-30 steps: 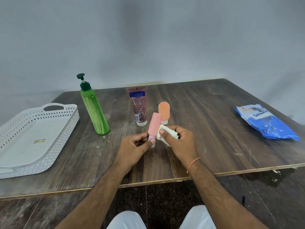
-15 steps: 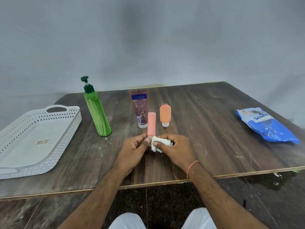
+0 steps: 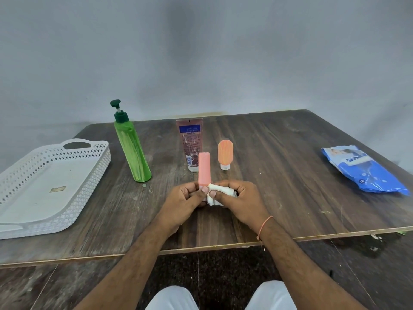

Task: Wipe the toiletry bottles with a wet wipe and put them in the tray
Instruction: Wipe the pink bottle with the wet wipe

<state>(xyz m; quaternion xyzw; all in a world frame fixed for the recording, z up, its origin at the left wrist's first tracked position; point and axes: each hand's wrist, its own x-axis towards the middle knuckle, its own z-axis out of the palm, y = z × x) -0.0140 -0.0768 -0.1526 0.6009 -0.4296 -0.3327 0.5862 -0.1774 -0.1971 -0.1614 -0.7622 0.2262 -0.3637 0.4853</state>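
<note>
Your wooden table (image 3: 268,175) is a broad slab of dark, streaky grain with a pale raw edge along the near side. At its left end sits the white plastic tray (image 3: 93,166), rectangular with rounded corners, lattice-perforated walls, a cut-out handle and a smooth floor; no bottle lies in it. Well apart at the right end lies the blue wipes pack (image 3: 366,173), a soft, crinkled glossy pouch with a white flap. Toward the middle stands the tall green pump bottle (image 3: 131,151), translucent and cylindrical, with a dark green pump head. Right of it, a maroon squeeze tube (image 3: 190,144) stands on its white cap, flat-crimped at the top. Just beside that is a small orange bottle (image 3: 225,153), rounded and ribbed, also cap-down.

In front of these you hold the pink bottle (image 3: 204,168) upright, a smooth matte oblong. Your left hand (image 3: 183,202) pinches its lower end with curled fingers and thumb. Your right hand (image 3: 241,202) grips the crumpled white wet wipe (image 3: 220,192), bunched against the bottle's base.
</note>
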